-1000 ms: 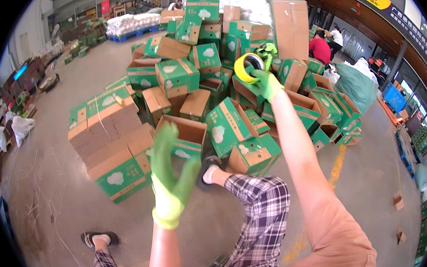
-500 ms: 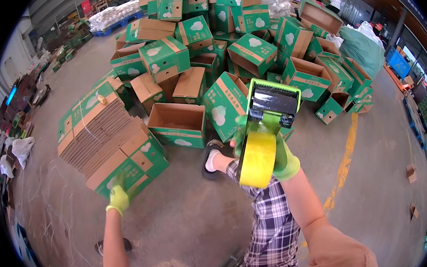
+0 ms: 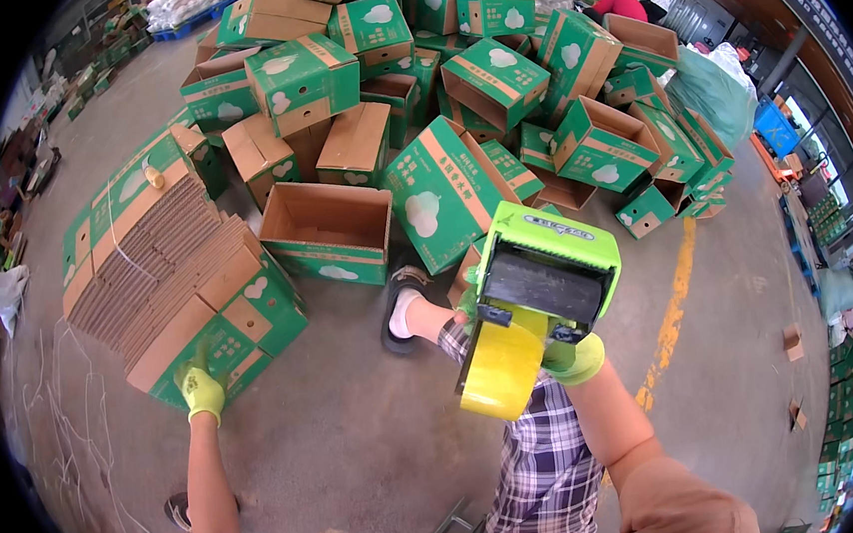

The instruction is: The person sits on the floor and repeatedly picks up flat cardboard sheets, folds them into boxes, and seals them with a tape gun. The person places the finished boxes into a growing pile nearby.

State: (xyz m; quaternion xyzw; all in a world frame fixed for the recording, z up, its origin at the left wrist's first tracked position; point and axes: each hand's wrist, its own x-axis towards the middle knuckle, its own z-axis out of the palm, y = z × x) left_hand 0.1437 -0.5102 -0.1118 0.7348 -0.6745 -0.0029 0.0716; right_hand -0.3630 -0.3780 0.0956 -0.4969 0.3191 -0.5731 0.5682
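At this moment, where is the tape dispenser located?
In the head view, the tape dispenser is just right of centre, held in the right hand, partly covering the plaid trousers, with the yellow floor line to its right.

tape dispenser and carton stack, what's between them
In the head view, a foot and some floor show between the dispenser and the stack.

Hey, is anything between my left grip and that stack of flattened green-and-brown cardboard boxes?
Nothing visible stands between them: your yellow-green-gloved left grip appears to be against the near face of the flattened cardboard stack. The open green-and-brown cardboard box stands to the stack's right, out of the way.
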